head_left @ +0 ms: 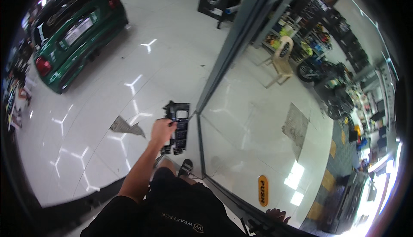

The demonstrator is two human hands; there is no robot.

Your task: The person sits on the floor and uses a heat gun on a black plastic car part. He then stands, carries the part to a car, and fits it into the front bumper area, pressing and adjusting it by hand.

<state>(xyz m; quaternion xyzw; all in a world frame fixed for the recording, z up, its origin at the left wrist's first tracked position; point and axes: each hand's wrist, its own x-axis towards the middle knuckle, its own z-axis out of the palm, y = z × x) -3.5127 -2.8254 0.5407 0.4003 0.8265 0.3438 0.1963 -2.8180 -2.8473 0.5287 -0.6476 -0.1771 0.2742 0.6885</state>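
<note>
My left hand (161, 131) reaches out in front of me, its fingers closed round the edge of a black plastic panel (181, 130). Openings and ribbed sections mark this panel, which looks like a vehicle trim part; it hangs above the tiled floor beside the glass door's frame. At the lower right, my right hand (278, 215) is at the glass door (241, 151), fingers apart, close to a yellow oval sticker (263, 191). Most of that palm and the right forearm are out of sight.
A dark metal door frame (223, 50) divides the view. On the left, a green car (86, 30) is parked. Beyond the glass are a beige plastic chair (282, 63), motorcycles (320, 71) and shelves. Grey patches (124, 126) break the shiny white floor.
</note>
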